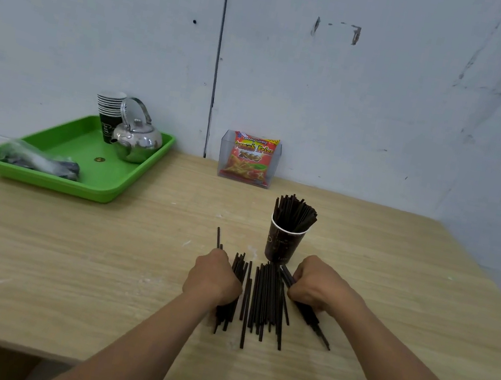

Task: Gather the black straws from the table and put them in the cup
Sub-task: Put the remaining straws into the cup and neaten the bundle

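Observation:
A dark paper cup (283, 246) stands upright on the wooden table (95, 263), with several black straws (294, 212) sticking out of its top. Just in front of it lie several loose black straws (266, 300), roughly parallel. My left hand (214, 279) grips a bundle of straws at the left side of the pile. My right hand (319, 285) grips another bundle at the right side, its ends poking out toward me. Both hands sit low on the table, close to the cup's base.
A green tray (78, 173) at the back left holds a steel kettle (137, 139), a stack of paper cups (109, 113) and a plastic bag (43, 161). A clear holder with a snack packet (249, 159) stands against the wall. The table's front edge is near me.

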